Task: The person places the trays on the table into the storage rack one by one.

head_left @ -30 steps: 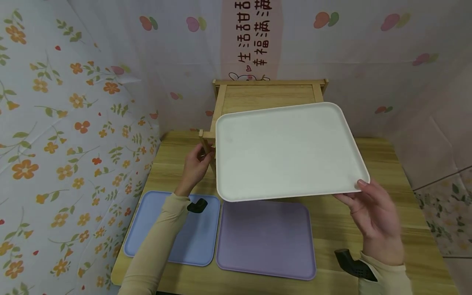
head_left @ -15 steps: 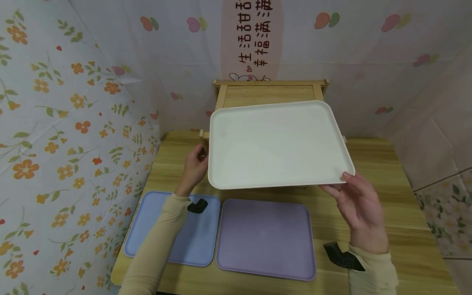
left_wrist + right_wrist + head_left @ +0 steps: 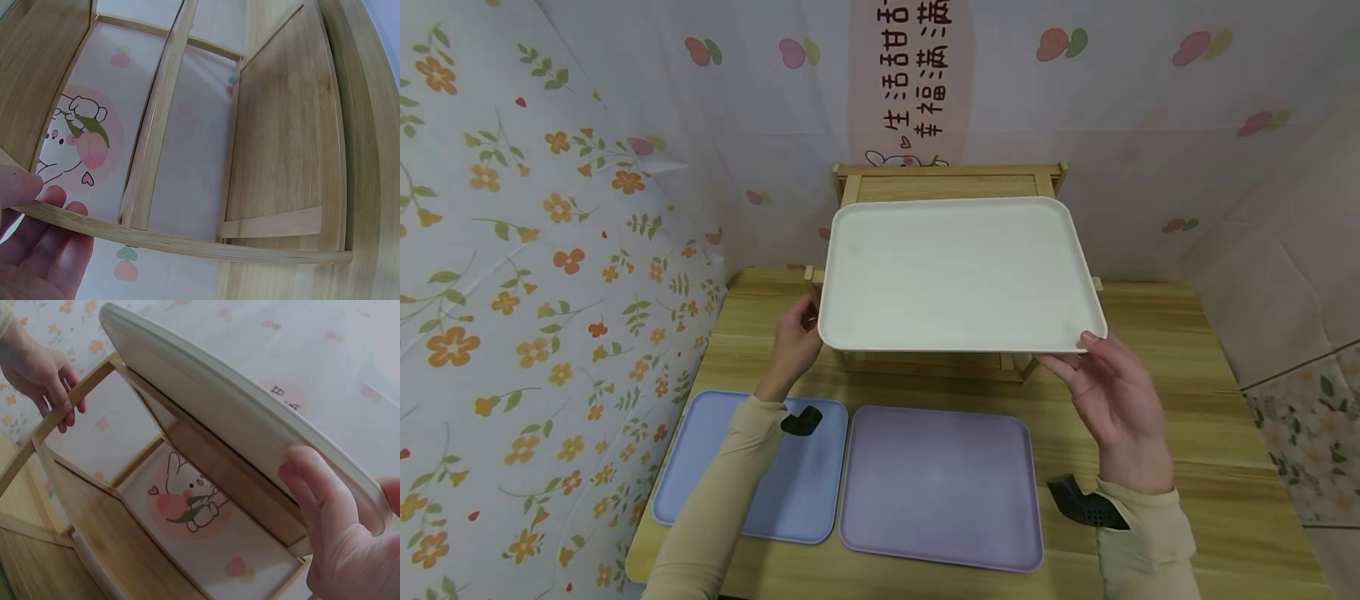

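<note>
My right hand (image 3: 1112,400) pinches the near right corner of a white rectangular tray (image 3: 958,275), thumb on top and fingers beneath. The tray lies over a wooden shelf rack (image 3: 955,187) and hides much of it in the head view. In the right wrist view, the tray (image 3: 250,419) is tilted just above the rack's upper shelf; whether it touches is unclear. At the rack's left side, my left hand (image 3: 795,346) holds the frame. The left wrist view has its thumb and fingers (image 3: 56,250) around a wooden bar (image 3: 187,245).
A blue tray (image 3: 797,492) and a purple tray (image 3: 936,492) lie side by side on the wooden table (image 3: 1157,367), in front of the rack. Patterned cloth (image 3: 760,108) hangs behind and to the left.
The white tray has moved left and away from me, over the rack, uncovering the purple tray's far edge. My right hand has moved with it. My left hand stays on the rack.
</note>
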`<state>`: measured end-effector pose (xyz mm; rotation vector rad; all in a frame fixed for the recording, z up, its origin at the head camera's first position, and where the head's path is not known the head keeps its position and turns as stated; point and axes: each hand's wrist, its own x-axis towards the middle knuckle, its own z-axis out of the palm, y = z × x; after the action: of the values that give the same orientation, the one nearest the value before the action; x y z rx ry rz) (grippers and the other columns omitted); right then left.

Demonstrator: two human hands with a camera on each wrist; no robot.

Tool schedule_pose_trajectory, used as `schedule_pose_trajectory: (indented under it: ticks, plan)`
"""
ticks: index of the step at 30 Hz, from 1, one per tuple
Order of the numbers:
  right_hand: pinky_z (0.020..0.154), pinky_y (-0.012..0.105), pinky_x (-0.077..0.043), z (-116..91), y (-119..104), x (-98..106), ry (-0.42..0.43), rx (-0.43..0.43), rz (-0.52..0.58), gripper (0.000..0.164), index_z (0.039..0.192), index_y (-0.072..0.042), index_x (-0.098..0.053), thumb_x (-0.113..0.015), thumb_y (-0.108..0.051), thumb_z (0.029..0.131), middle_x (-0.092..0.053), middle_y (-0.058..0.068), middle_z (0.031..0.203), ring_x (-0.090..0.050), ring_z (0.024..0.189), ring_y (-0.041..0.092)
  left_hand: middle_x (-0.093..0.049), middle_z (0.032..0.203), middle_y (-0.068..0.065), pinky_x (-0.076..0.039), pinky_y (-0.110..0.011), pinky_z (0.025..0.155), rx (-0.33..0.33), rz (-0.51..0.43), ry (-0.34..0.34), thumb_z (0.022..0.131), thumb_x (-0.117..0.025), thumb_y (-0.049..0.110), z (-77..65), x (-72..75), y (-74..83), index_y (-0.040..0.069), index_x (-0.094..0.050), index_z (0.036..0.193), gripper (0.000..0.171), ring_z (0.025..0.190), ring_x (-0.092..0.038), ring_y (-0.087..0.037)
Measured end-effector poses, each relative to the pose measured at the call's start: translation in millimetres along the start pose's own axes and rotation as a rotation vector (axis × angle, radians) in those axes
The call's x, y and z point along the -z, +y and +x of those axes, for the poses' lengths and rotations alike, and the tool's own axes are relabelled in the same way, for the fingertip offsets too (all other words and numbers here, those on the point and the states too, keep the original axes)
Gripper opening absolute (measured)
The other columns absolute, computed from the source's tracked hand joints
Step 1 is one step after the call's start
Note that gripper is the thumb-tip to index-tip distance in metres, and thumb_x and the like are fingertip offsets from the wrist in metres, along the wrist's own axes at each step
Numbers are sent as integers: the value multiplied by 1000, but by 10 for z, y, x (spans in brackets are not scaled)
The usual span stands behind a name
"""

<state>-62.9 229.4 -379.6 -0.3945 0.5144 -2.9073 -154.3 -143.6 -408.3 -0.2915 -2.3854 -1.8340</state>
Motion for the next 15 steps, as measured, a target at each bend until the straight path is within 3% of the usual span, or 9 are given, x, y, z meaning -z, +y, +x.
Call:
schedule_pose_trajectory:
  ticks: [7, 11, 15]
  plan:
    - [102, 51, -42, 74, 30, -11, -10, -13, 6, 51, 151, 2, -22, -14, 5, 102, -41, 21, 145, -48, 130, 39, -62, 115, -28, -54, -39, 94, -2, 20, 25, 91, -59, -2, 77, -9, -363, -8, -59, 120, 29, 106, -63, -35]
    - [101, 49, -43, 89, 32, -5, -14, 0, -37, 48, 147, 6, -29, -15, 6, 102, -47, 23, 140, -53, 126, 38, -63, 112, -27, -55, -39, 92, -4, 29, 33, 91, -60, -3, 80, -12, -359, -7, -60, 116, 26, 104, -64, -35]
    - [95, 44, -49, 83, 24, -19, 58, 63, -200, 39, 134, 11, -42, -23, 10, 101, -57, 22, 128, -64, 111, 36, -62, 113, -29, -54, -41, 94, 8, 35, 34, 91, -58, -4, 75, -15, -319, -9, -59, 118, 27, 105, -63, -36]
